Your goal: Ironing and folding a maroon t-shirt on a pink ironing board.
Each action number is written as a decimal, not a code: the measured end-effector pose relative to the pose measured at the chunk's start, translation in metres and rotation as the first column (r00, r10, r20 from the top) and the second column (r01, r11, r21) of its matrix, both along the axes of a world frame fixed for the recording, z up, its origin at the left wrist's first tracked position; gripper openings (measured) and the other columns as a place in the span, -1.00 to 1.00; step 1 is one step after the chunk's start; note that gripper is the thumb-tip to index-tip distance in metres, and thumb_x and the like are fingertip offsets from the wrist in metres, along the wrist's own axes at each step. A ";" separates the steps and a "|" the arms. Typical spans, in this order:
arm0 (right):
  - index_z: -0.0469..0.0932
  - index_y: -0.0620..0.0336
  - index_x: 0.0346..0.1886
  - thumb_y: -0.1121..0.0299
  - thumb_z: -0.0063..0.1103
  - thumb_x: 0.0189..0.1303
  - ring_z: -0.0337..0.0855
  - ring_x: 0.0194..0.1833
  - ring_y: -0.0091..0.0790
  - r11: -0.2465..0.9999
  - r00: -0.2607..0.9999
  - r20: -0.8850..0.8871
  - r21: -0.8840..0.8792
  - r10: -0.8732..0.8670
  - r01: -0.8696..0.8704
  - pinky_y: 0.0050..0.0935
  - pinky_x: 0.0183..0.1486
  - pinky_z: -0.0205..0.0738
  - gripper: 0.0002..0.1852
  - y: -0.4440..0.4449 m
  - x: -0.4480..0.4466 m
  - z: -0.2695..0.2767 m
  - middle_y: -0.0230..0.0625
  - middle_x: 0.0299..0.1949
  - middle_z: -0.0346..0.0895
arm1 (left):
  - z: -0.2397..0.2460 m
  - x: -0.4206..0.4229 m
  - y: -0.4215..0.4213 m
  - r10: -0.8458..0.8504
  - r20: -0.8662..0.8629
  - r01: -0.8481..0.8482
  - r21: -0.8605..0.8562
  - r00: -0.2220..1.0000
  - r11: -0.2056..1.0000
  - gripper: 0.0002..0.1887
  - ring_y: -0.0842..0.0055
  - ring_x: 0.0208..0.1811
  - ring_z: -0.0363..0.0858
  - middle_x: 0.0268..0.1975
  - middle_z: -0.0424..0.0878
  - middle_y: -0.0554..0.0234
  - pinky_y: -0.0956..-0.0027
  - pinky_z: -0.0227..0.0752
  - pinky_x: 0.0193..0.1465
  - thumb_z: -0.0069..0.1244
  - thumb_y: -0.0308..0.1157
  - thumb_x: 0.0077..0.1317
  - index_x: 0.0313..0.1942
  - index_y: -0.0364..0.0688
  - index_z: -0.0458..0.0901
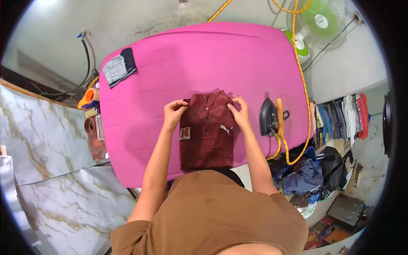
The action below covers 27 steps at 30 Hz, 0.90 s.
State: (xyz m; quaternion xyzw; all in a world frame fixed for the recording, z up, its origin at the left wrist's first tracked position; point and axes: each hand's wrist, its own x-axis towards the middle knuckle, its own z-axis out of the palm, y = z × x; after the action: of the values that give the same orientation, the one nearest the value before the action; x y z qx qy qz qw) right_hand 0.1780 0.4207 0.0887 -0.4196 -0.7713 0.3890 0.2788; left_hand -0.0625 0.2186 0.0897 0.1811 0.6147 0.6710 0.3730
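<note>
A dark red collared shirt, folded into a rectangle with its collar away from me, lies at the near edge of the pink padded table cover. My left hand pinches the shirt's upper left corner beside the collar. At the upper right corner, my right hand has its thumb on the cloth and its fingers at the shoulder edge. To the right of the shirt rests a black clothes iron with a wooden handle and a yellow cord. Folded grey and black cloth lies at the far left.
The yellow cord runs down the table's right side. Beyond the right edge are a green fan, hanging clothes and a blue basket with crumpled clothes. Tape rolls sit by the left edge.
</note>
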 end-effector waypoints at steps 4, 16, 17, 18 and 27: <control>0.55 0.23 -0.12 0.54 0.34 0.25 0.62 -0.12 -0.57 0.988 0.986 -0.168 -0.155 -0.022 -0.004 -0.50 0.06 0.46 -0.82 0.000 -0.004 -0.001 -0.45 -0.24 0.62 | -0.001 -0.007 -0.001 0.007 -0.128 -0.021 -0.106 0.992 0.994 -0.85 0.67 -0.19 0.68 -0.22 0.77 0.33 0.53 0.56 -0.06 0.20 -0.66 0.25 -0.18 -0.30 0.79; 0.71 -0.02 -0.26 0.10 0.44 0.16 0.43 0.26 -0.16 0.956 0.966 0.156 0.243 -0.208 0.166 0.06 0.38 0.07 -0.78 -0.012 -0.014 -0.001 -0.41 0.03 0.65 | 0.004 -0.015 0.002 -0.160 -0.533 -0.181 -0.530 0.831 0.828 -0.74 0.28 -0.19 0.79 -0.25 0.81 0.12 0.21 0.59 0.00 0.31 -0.28 0.21 -0.17 -0.21 0.74; 0.71 -0.02 -0.26 0.10 0.44 0.16 0.43 0.26 -0.16 0.956 0.965 0.157 0.241 -0.208 0.167 0.06 0.38 0.07 -0.78 -0.010 -0.014 -0.001 -0.41 0.03 0.65 | 0.002 -0.016 0.002 -0.117 -0.518 -0.143 -0.434 0.847 0.889 -0.75 0.30 -0.18 0.79 -0.26 0.81 0.13 0.21 0.59 0.00 0.29 -0.28 0.23 -0.19 -0.23 0.72; 0.71 -0.01 -0.26 0.10 0.43 0.16 0.41 0.28 -0.14 0.953 0.982 0.067 0.261 -0.178 0.155 0.02 0.37 0.12 -0.77 -0.007 -0.013 0.001 -0.40 0.07 0.63 | 0.002 -0.017 0.002 -0.119 -0.516 -0.142 -0.437 0.848 0.888 -0.75 0.30 -0.18 0.79 -0.26 0.81 0.13 0.21 0.59 0.00 0.29 -0.28 0.23 -0.19 -0.23 0.72; 0.32 0.26 0.41 0.18 0.08 0.42 0.14 0.50 0.12 0.900 0.962 0.165 0.416 -0.216 0.131 0.13 0.49 0.01 -0.42 -0.032 -0.017 -0.008 0.01 0.41 0.29 | -0.011 0.038 0.006 -0.025 -0.876 -0.453 -0.273 0.481 0.849 -0.62 0.15 0.37 0.33 0.21 0.50 0.05 -0.02 0.10 0.38 0.12 -0.33 0.30 0.09 -0.21 0.50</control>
State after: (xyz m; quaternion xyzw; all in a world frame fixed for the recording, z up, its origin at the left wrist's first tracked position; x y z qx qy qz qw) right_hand 0.1611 0.3891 0.0804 -0.4590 -0.8187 0.1502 0.3106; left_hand -0.0242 0.2248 0.0787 0.3098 0.8776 0.3639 -0.0380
